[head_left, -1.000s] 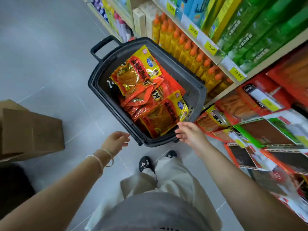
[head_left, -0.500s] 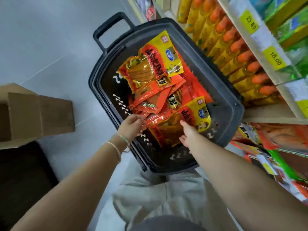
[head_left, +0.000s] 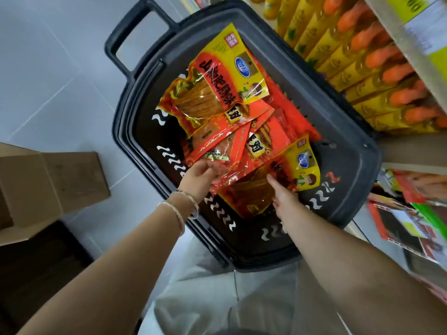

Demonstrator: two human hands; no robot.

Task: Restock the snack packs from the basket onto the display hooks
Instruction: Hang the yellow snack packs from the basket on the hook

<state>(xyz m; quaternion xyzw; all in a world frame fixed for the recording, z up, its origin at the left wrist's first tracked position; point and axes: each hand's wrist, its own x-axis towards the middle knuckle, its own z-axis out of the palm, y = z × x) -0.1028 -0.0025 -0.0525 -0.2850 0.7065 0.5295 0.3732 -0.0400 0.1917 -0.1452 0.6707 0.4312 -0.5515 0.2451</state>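
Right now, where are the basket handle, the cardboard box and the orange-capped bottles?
basket handle (head_left: 127, 26): head view, its outer bar.
cardboard box (head_left: 72, 180): head view, top flap.
orange-capped bottles (head_left: 384, 56): head view, one bottle's cap.

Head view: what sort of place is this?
Probably a shop aisle: rows of orange-capped bottles, a yellow price tag on the shelf edge, and a basket of snack packs.

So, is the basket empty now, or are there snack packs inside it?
Not empty. Several snack packs lie piled inside the basket; the left hand and the right hand touch the nearest ones.
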